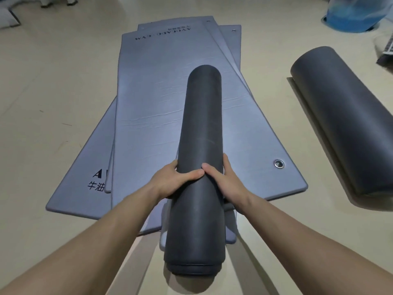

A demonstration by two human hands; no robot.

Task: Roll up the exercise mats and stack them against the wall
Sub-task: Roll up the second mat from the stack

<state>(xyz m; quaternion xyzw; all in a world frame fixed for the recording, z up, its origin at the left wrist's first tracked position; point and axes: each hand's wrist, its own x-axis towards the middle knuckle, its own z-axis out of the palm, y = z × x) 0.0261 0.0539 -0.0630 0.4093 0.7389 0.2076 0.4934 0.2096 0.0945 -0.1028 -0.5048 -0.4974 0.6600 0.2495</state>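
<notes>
Flat mats: several grey-blue foam exercise mats with printed lettering (148,116) are seen spread in a loose, fanned pile on the floor, left of centre and running far; a metal eyelet (278,163) is set near the right edge of one.
Left hand (176,182): closed around the left side of the dark grey rolled foam mat (200,167), thumb laid over the top.
Held roll: carried lengthwise at centre, above the flat pile, its near end toward the person.
Right hand (223,182): wrapped around the roll's right side, thumb meeting the other.
Step advice: the roll is best kept squeezed tight so its layers are not loosened, and held level while carried.
Second roll: another dark grey rolled mat (344,116) lies on the floor at right, well apart.
Surface: a smooth beige floor (53,86).
Room: a blue plastic-covered object (353,15) stands far right; no wall is clearly shown.
</notes>
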